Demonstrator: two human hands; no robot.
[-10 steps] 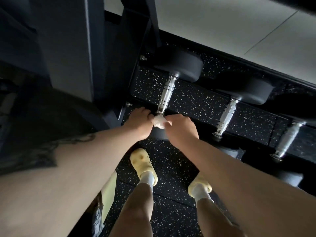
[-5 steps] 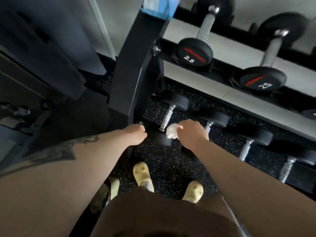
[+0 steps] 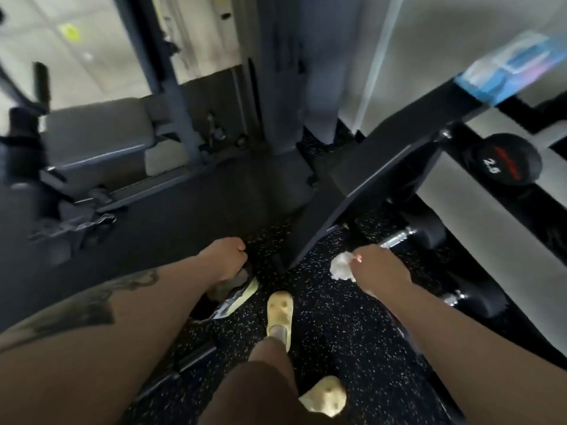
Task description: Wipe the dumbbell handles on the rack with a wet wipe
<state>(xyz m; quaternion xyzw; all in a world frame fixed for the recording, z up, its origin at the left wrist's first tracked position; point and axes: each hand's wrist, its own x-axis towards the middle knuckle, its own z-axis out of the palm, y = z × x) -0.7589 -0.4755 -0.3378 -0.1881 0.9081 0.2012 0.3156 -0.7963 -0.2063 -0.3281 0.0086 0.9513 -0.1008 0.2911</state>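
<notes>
Wipe (image 3: 342,266) has left the handle (image 3: 395,239), bunched in my right hand (image 3: 382,268); left hand (image 3: 225,256) curled empty; I judge another dumbbell follows.

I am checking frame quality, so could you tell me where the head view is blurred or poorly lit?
Head view: motion blur smears the blue packet and gym machine; the lower dumbbells sit in shadow; the wipe in the right hand is bright but soft; wide-angle bending at the edges.

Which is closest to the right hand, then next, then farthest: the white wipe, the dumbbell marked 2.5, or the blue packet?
1. Crumpled white wipe: gripped in the right hand.
2. Black round-ended dumbbell marked 2.5: upper shelf, up right.
3. Blue plastic packet: atop the rack, top right.
</notes>
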